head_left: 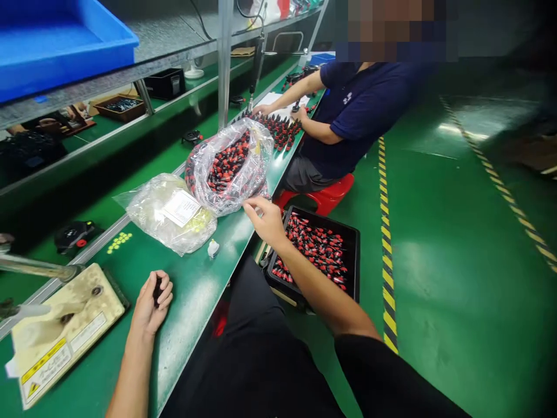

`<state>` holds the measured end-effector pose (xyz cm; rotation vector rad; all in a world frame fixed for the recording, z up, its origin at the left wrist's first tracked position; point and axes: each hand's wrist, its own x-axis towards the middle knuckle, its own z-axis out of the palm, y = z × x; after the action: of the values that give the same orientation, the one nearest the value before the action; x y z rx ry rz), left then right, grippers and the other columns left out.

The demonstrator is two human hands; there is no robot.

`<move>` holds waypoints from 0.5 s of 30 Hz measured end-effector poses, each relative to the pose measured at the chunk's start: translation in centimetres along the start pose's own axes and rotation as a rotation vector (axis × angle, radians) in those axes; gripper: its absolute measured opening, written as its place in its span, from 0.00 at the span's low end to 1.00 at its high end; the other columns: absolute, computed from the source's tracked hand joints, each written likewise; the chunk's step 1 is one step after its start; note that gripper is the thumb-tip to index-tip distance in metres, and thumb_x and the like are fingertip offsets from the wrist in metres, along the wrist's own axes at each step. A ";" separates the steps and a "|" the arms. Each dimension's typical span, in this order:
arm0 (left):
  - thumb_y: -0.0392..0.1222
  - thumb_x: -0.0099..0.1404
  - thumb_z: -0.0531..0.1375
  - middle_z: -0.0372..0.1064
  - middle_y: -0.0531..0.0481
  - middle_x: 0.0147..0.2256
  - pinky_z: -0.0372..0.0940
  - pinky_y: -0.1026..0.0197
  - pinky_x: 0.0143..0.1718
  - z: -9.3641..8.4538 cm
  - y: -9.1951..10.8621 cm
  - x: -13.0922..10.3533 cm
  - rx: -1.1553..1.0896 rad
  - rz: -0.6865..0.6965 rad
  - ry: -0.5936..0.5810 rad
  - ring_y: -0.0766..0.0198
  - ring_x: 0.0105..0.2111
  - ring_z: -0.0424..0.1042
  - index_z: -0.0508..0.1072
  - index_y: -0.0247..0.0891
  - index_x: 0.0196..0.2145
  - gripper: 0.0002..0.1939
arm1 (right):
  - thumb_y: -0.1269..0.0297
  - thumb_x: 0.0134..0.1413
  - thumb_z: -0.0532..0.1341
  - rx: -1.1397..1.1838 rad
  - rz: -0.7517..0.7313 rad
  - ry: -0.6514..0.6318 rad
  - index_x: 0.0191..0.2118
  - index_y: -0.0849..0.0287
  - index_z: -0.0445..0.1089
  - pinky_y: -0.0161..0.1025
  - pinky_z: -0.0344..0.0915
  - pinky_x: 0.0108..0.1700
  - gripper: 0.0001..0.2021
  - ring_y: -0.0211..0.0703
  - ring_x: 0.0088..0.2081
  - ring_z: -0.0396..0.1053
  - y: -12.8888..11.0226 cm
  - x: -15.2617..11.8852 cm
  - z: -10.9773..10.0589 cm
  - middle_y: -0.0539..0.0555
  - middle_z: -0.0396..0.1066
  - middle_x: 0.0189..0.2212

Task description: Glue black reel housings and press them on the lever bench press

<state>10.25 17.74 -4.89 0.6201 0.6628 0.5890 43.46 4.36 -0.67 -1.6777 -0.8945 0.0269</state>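
My left hand [152, 305] is over the green bench at the lower left, its fingers curled round a small black part [157, 291], mostly hidden. My right hand [267, 222] is at the bench's front edge, thumb and forefinger close together beside the clear plastic bag [204, 191]; whatever is in its fingertips is hidden. Many red-and-black small parts [228, 165] fill that open bag. Left of it lies a flatter clear bag [152, 212] with a white label [181, 207] and yellow pieces inside. A small whitish piece [213, 249] stands nearer to me.
Yellow discs [118, 242] lie near a cream machine base [69, 331]. Below my right forearm, a black crate [357, 255] holds red-and-black parts. A co-worker [365, 110] sits on a red stool [333, 194] beside rows of parts [282, 130]. A blue bin [108, 35] rests overhead.
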 end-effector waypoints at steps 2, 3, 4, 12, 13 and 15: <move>0.47 0.70 0.67 0.60 0.57 0.27 0.54 0.74 0.12 0.0 0.1 0.0 -0.043 -0.015 0.001 0.76 0.17 0.55 0.75 0.34 0.39 0.12 | 0.62 0.70 0.53 -0.382 -0.185 -0.152 0.45 0.59 0.77 0.46 0.66 0.53 0.15 0.51 0.48 0.71 -1.6 5.2 1.3 0.60 0.76 0.44; 0.46 0.71 0.65 0.61 0.56 0.28 0.55 0.73 0.12 0.0 0.2 0.0 -0.065 -0.029 -0.002 0.75 0.18 0.56 0.75 0.34 0.40 0.11 | 0.65 0.70 0.51 -0.575 -0.193 -0.230 0.50 0.60 0.76 0.47 0.65 0.55 0.17 0.54 0.53 0.69 -2.1 7.6 1.9 0.63 0.75 0.50; 0.45 0.71 0.64 0.61 0.55 0.28 0.55 0.72 0.12 0.0 0.2 -0.1 -0.085 -0.040 -0.007 0.74 0.18 0.57 0.75 0.34 0.41 0.10 | 0.66 0.70 0.51 -0.747 -0.165 -0.322 0.54 0.62 0.74 0.48 0.64 0.57 0.18 0.57 0.57 0.68 -2.4 9.7 2.6 0.66 0.73 0.54; 0.42 0.63 0.74 0.58 0.57 0.28 0.53 0.75 0.13 0.1 -0.2 -0.1 -0.063 0.022 -0.047 0.77 0.18 0.56 0.75 0.34 0.38 0.14 | 0.72 0.60 0.62 -0.979 -0.017 -0.601 0.54 0.67 0.73 0.47 0.68 0.55 0.16 0.61 0.53 0.74 -0.7 15.3 6.0 0.72 0.76 0.53; 0.43 0.62 0.74 0.58 0.57 0.28 0.53 0.75 0.13 0.0 -0.3 0.0 -0.061 0.036 -0.046 0.77 0.18 0.55 0.75 0.33 0.38 0.15 | 0.71 0.62 0.61 -0.965 -0.015 -0.582 0.55 0.66 0.72 0.47 0.67 0.55 0.16 0.60 0.53 0.75 -0.3 15.3 6.0 0.72 0.76 0.53; 0.47 0.62 0.74 0.58 0.57 0.28 0.53 0.75 0.13 0.0 -0.3 0.0 -0.077 0.040 -0.043 0.77 0.18 0.55 0.76 0.33 0.39 0.17 | 0.68 0.66 0.59 -0.922 -0.003 -0.523 0.56 0.66 0.70 0.47 0.68 0.54 0.16 0.59 0.52 0.75 0.3 15.4 5.7 0.71 0.77 0.51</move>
<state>10.34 17.54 -5.15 0.5734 0.5854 0.6339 51.93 17.74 3.82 -2.5916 -1.4304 0.0592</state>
